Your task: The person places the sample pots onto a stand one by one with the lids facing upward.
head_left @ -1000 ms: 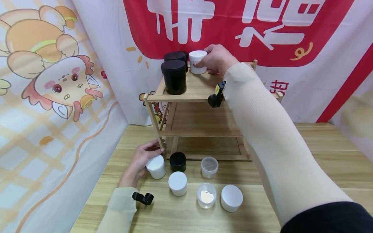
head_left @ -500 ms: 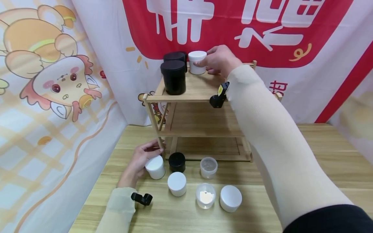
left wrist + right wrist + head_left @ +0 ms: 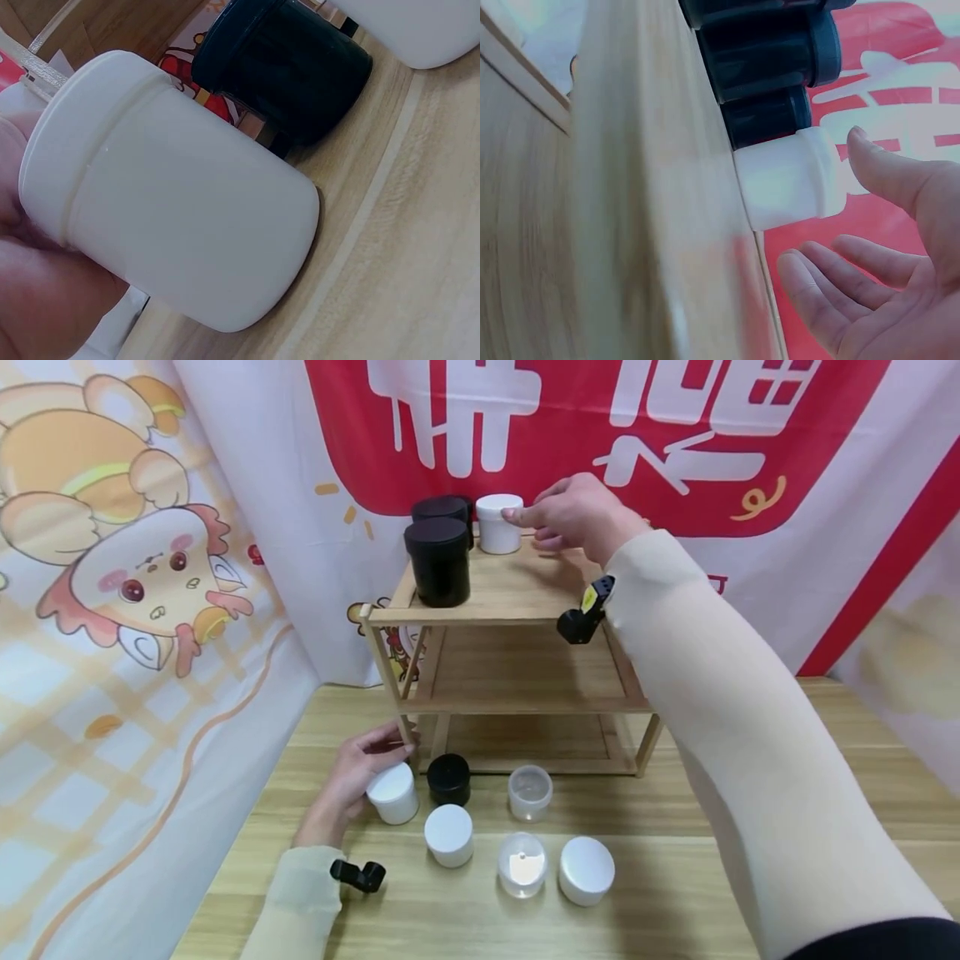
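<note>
On the rack's top shelf stands a white lidded jar (image 3: 498, 525). My right hand (image 3: 581, 517) is just to its right, thumb extended toward the lid. In the right wrist view the right hand (image 3: 877, 262) has its fingers spread, with a gap between them and the white jar (image 3: 787, 180). My left hand (image 3: 360, 772) is low at the wooden rack's front-left leg (image 3: 384, 668), thumb in front and fingers reaching behind the leg. Directly below the thumb, another white jar (image 3: 393, 795) stands on the table; in the left wrist view this jar (image 3: 187, 202) hides much of the hand.
Black jars (image 3: 438, 564) line the top shelf's left side. In front of the wooden rack (image 3: 525, 706) stand a short black jar (image 3: 448, 779), white jars (image 3: 587, 870) and translucent cups (image 3: 522, 864). A printed cloth (image 3: 570, 435) hangs behind.
My right hand has let go of the white jar on the top shelf and drawn back to the right. The left hand keeps its place by the rack leg.
</note>
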`<action>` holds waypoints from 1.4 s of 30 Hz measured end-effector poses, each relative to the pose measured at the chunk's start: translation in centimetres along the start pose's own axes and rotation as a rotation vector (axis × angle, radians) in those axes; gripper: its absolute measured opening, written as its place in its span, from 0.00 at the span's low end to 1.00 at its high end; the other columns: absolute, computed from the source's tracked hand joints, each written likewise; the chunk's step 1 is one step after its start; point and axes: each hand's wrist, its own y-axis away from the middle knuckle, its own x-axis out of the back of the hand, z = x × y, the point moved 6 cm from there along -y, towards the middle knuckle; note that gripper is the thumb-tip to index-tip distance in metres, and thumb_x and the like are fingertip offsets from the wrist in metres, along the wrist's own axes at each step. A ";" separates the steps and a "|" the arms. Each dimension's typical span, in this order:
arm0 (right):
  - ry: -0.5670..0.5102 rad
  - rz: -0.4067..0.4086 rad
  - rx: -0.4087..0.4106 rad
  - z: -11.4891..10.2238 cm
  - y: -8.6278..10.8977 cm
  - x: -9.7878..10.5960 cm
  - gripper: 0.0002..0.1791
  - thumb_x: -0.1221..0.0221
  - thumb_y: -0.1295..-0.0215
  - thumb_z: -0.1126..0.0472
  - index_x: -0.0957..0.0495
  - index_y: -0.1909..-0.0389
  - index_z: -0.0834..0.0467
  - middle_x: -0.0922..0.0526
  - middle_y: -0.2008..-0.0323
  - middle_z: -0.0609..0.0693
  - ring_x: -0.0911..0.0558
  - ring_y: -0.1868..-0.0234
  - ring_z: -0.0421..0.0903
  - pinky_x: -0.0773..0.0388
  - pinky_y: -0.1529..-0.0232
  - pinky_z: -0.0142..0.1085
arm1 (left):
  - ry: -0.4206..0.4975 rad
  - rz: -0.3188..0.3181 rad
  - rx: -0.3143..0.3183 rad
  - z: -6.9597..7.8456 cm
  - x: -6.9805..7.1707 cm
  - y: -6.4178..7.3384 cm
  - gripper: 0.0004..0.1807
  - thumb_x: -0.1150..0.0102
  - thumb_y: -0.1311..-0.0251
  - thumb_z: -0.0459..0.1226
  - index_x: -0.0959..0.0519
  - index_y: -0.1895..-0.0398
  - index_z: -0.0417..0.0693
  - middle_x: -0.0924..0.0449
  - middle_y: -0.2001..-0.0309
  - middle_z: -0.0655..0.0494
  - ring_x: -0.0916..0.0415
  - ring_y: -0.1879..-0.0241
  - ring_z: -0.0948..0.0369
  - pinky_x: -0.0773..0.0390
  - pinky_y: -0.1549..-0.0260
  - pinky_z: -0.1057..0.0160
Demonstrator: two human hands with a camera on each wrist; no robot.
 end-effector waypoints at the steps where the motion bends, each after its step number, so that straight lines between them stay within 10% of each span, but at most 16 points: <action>1: 0.011 -0.003 0.013 0.0 0.2 0.1 0.40 0.30 0.34 0.38 0.26 0.24 0.46 0.22 0.32 0.48 0.16 0.40 0.46 0.19 0.35 0.32 | -0.001 0.001 -0.001 0.0 0.0 0.0 0.35 0.30 0.31 0.36 0.28 0.22 0.48 0.22 0.27 0.41 0.16 0.43 0.61 0.15 0.47 0.66; 17: -0.014 -0.035 0.199 2.3 5.1 3.1 0.42 0.31 0.33 0.36 0.31 0.21 0.44 0.25 0.25 0.48 0.18 0.30 0.52 0.34 0.18 0.49 | -0.014 -0.020 -0.046 0.6 -0.2 0.2 0.32 0.32 0.29 0.36 0.27 0.24 0.41 0.18 0.32 0.43 0.16 0.46 0.61 0.14 0.49 0.65; 28: -0.198 -0.112 0.434 6.3 9.6 3.8 0.28 0.30 0.28 0.50 0.22 0.31 0.51 0.15 0.41 0.51 0.14 0.39 0.52 0.14 0.42 0.31 | -0.002 -0.021 -0.045 0.5 0.1 -0.1 0.29 0.31 0.29 0.36 0.25 0.27 0.39 0.13 0.39 0.51 0.15 0.48 0.61 0.13 0.49 0.64; 42: -0.547 -0.342 0.774 12.7 14.0 3.1 0.19 0.46 0.23 0.77 0.21 0.36 0.67 0.13 0.42 0.57 0.12 0.43 0.50 0.12 0.44 0.35 | -0.006 -0.014 -0.037 0.5 -0.1 -0.2 0.30 0.32 0.28 0.38 0.25 0.26 0.40 0.15 0.36 0.49 0.15 0.48 0.64 0.14 0.49 0.65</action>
